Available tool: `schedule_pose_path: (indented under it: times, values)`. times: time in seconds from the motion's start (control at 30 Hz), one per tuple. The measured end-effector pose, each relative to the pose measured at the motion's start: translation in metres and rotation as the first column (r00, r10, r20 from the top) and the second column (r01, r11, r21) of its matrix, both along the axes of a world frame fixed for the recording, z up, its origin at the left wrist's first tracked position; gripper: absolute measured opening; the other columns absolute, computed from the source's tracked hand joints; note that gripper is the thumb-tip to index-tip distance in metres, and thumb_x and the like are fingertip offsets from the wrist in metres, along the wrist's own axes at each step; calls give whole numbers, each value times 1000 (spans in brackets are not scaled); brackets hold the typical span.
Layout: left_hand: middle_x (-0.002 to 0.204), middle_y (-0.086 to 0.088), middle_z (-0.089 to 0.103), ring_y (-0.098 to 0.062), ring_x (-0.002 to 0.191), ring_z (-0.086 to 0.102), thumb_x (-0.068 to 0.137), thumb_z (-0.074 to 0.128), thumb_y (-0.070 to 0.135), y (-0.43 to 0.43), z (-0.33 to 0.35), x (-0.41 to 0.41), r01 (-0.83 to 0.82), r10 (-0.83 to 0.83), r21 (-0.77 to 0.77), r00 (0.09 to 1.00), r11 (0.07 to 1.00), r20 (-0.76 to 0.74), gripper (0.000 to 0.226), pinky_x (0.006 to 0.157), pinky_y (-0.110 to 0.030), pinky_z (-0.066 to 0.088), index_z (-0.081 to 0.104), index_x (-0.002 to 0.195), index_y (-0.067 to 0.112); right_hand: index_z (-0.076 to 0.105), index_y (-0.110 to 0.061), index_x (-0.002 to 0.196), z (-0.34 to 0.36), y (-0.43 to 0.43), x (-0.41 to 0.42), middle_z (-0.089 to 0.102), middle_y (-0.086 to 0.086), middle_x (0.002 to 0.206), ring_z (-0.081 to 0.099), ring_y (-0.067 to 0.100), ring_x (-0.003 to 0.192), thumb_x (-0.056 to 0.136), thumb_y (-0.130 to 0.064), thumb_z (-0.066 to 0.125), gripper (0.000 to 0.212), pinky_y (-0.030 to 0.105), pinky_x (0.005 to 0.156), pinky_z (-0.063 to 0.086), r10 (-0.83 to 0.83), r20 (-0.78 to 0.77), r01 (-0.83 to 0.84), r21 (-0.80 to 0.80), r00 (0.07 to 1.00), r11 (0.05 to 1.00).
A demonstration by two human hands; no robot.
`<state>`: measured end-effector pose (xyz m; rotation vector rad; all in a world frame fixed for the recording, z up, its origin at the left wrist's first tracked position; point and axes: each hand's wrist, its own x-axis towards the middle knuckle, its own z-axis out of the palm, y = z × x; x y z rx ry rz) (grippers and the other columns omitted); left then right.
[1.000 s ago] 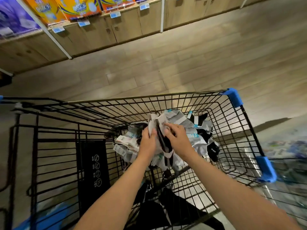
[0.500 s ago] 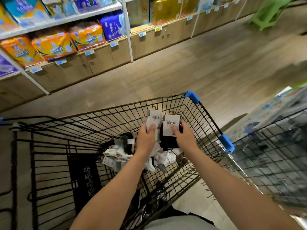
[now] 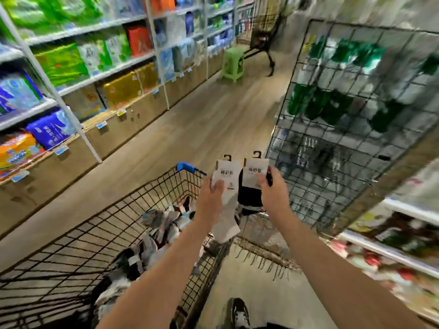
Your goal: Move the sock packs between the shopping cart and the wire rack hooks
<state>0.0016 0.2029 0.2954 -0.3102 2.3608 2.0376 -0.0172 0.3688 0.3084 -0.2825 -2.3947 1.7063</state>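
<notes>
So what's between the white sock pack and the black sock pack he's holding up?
Nothing: in the head view the white sock pack, in the left hand, and the black sock pack, in the right hand, sit side by side, edges nearly meeting.

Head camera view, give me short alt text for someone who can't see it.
A left hand holds a white sock pack and a right hand a black sock pack above a wire shopping cart of socks in a store aisle.
</notes>
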Motion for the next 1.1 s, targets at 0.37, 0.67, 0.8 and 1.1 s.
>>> schedule_pose_path:
  times: [0.37, 0.67, 0.8, 1.1]
  values:
    - [107, 4, 71, -13, 90, 71, 104, 45, 38, 115, 61, -64, 215, -236, -131, 956, 968, -173, 25, 77, -39, 61, 55, 127, 31, 58, -24, 124, 58, 125, -28, 63, -11, 109, 61, 12, 103, 102, -25, 57, 22, 26, 81, 49, -240, -77, 236, -53, 968, 970]
    - [111, 2, 72, -17, 101, 69, 104, 44, 36, 159, 107, -122, 159, -159, -20, 966, 987, -204, 24, 83, -36, 56, 56, 123, 29, 57, -22, 130, 102, 154, -98, 63, -8, 115, 59, 12, 104, 103, -24, 55, 27, 22, 78, 45, -202, -167, 191, -80, 965, 978]
    - [111, 3, 68, -11, 93, 64, 106, 43, 30, 163, 124, -142, 81, -88, -37, 961, 996, -263, 26, 66, -16, 47, 54, 129, 23, 59, -19, 129, 124, 152, -129, 62, -8, 113, 60, 12, 107, 103, -21, 56, 27, 24, 84, 46, -176, -207, 161, -84, 963, 983]
    - [109, 6, 70, -6, 98, 67, 107, 44, 28, 160, 145, -172, 110, -104, -3, 923, 994, -371, 21, 67, -11, 48, 55, 124, 24, 60, -14, 127, 162, 146, -181, 66, -1, 111, 60, 10, 91, 103, -20, 57, 25, 17, 70, 46, -208, -230, 204, -42, 951, 978]
